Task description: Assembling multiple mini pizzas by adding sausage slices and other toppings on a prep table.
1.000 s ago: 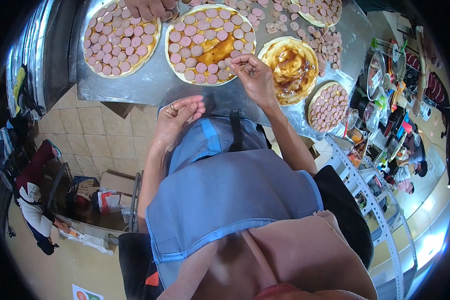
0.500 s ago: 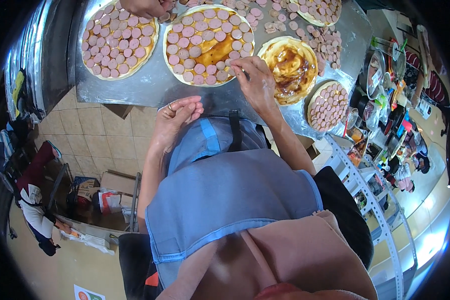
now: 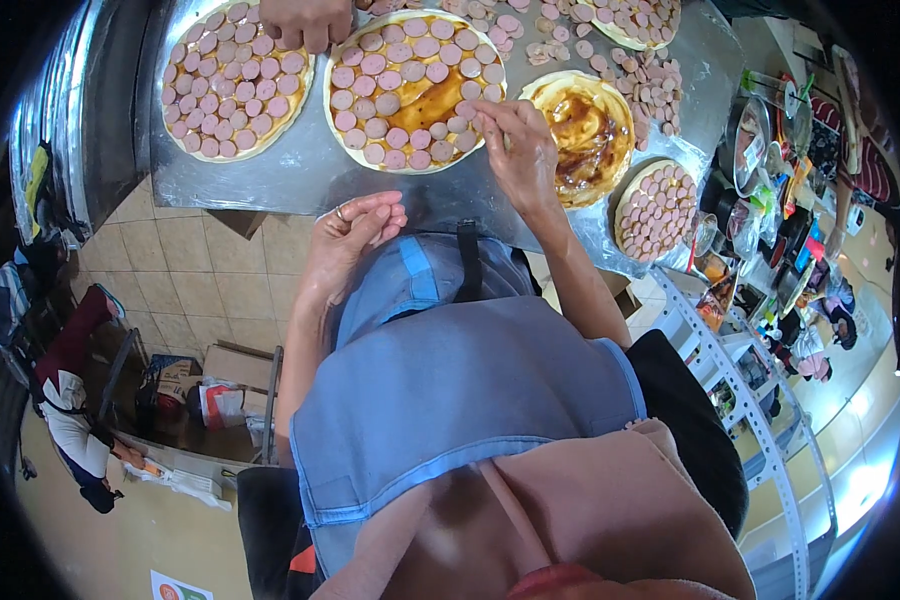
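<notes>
My right hand (image 3: 518, 142) reaches over the right rim of the middle pizza base (image 3: 415, 88), its fingertips pinched on a pink sausage slice. That base carries sauce and a ring of sausage slices, with sauce still bare in its middle. My left hand (image 3: 355, 232) hovers cupped at the near edge of the steel table (image 3: 300, 175), a ring on one finger, and seems to hold a few sausage slices. A fully covered pizza (image 3: 235, 80) lies to the left, and a sauce-only base (image 3: 582, 125) to the right.
Another person's hand (image 3: 305, 20) rests at the far edge between the left and middle pizzas. Loose sausage slices (image 3: 650, 85) lie on the table at the right, near a small covered pizza (image 3: 655, 208). Wire shelving (image 3: 730, 370) stands at my right, boxes on the tiled floor at my left.
My right hand has shifted a little along the middle pizza's right rim, laying slices. My left hand has stayed cupped at the table edge.
</notes>
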A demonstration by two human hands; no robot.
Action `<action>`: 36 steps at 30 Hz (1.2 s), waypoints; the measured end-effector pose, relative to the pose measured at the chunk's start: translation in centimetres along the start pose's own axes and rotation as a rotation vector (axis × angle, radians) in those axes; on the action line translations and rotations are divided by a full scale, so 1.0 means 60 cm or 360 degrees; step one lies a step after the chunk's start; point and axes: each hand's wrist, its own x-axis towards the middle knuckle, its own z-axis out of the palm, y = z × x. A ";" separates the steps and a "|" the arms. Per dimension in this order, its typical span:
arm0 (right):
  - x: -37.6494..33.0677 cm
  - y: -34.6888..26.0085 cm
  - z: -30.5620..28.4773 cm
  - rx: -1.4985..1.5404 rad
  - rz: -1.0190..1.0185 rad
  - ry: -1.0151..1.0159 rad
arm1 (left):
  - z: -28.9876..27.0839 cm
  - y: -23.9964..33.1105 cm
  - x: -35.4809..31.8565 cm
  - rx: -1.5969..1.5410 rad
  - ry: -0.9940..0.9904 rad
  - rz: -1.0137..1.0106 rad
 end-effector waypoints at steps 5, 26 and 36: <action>0.016 -0.006 -0.003 -0.0149 -0.0021 0.0006 | 0.000 0.001 -0.001 0.0017 -0.0008 -0.0008; -0.009 0.005 -0.007 -0.0265 -0.0153 -0.0105 | 0.000 0.003 0.005 0.0088 0.0009 0.0015; -0.023 -0.007 -0.010 -0.0209 -0.0195 -0.0224 | 0.002 0.006 0.005 0.0135 0.0001 0.0014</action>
